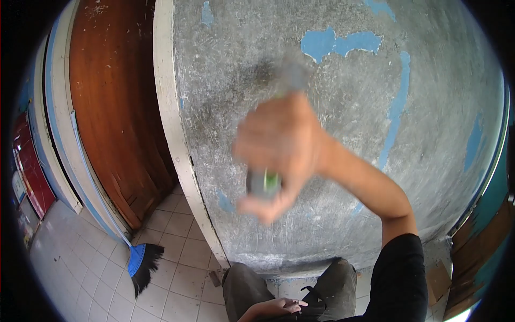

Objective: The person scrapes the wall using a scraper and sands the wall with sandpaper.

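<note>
My right hand [281, 142], smeared by motion, is raised in front of the wall and wrapped round a scraper [264, 182]. Its grey and green handle shows below my fingers, while a blurred flat grey blade points up past the knuckles. Whether the blade touches the wall [343, 123] I cannot tell. That wall is bare grey with scratches and leftover blue paint patches [340, 43]. Low over my lap rests my left hand [276, 307], its fingers loosely apart with nothing visible in them.
A blue broom [140, 260] with black bristles leans at the left by a brown wooden door [115, 107]. The white door frame [170, 102] borders the wall. Pale tiles [185, 284] cover the floor. Worn brown and teal boards [477, 257] stand at the right.
</note>
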